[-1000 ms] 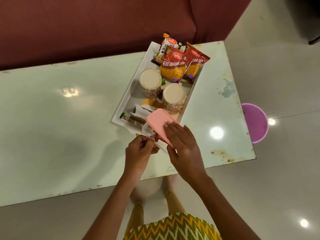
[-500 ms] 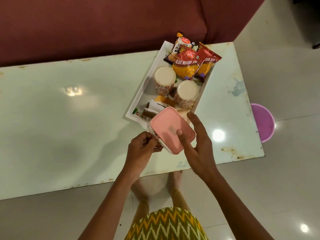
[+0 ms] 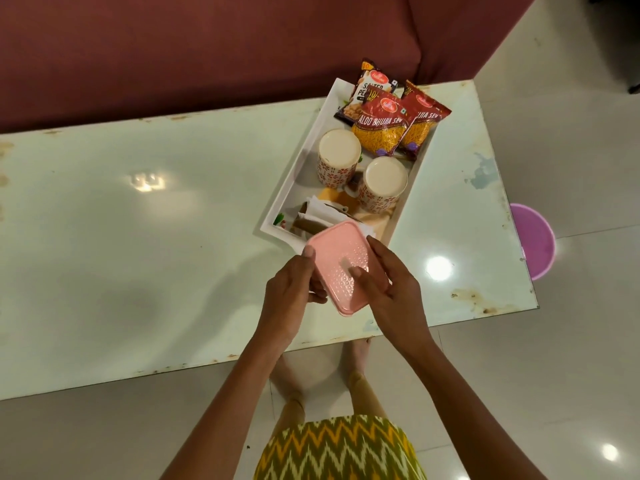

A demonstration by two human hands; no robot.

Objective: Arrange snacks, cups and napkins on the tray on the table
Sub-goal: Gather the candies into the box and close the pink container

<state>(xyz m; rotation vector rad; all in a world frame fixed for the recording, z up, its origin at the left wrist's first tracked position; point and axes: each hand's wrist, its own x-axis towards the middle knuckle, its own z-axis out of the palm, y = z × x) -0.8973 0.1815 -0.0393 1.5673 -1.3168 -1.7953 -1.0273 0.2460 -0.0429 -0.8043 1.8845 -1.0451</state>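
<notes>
A white tray [image 3: 298, 174] lies on the pale green table [image 3: 138, 237], near its right end. At the tray's far end lie three snack packets [image 3: 381, 126]. Two patterned cups [image 3: 337, 157] [image 3: 382, 183] stand upside down in the middle. White napkins [image 3: 320, 211] and small sachets fill the near end. Just in front of the tray I hold a box with a pink lid [image 3: 337, 268]. My left hand [image 3: 291, 292] grips its left side, thumb on the lid edge. My right hand [image 3: 388, 285] grips its right side, thumb on top.
A maroon sofa [image 3: 207, 46] runs along the table's far side. A purple stool [image 3: 533, 240] stands on the tiled floor past the table's right edge. My feet show below the table's near edge.
The pink lid has gone from tilted to lying flat on the box. My left hand has shifted from pinching the near corner to gripping the left side. My right hand has closed round the right side.
</notes>
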